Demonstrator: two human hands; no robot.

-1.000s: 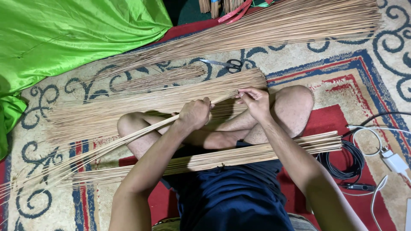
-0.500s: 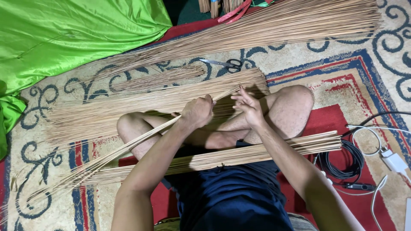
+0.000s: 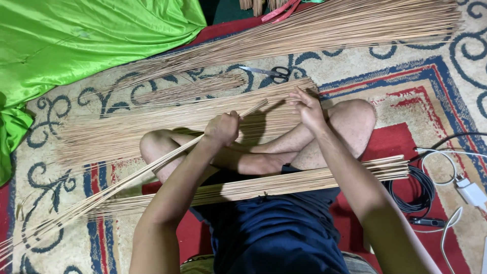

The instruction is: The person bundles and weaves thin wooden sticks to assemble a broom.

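Observation:
I sit cross-legged on a patterned carpet (image 3: 395,76). My left hand (image 3: 222,128) is closed around a thin bundle of long tan sticks (image 3: 127,180) that runs down and left from my fist, its short ends poking out up and right. My right hand (image 3: 307,109) hovers with fingers apart just to the right of those ends, over a wide pile of sticks (image 3: 152,122) lying in front of my knees. Another bundle of sticks (image 3: 314,177) lies across my lap.
A large sheaf of sticks (image 3: 324,28) lies along the far side of the carpet, with scissors (image 3: 269,73) before it. Green cloth (image 3: 76,45) covers the upper left. Black and white cables with a white charger (image 3: 469,193) lie at right.
My right hand let go of the stick ends and drew slightly right, fingers spreading. The held bundle swung, its far end dropping lower left.

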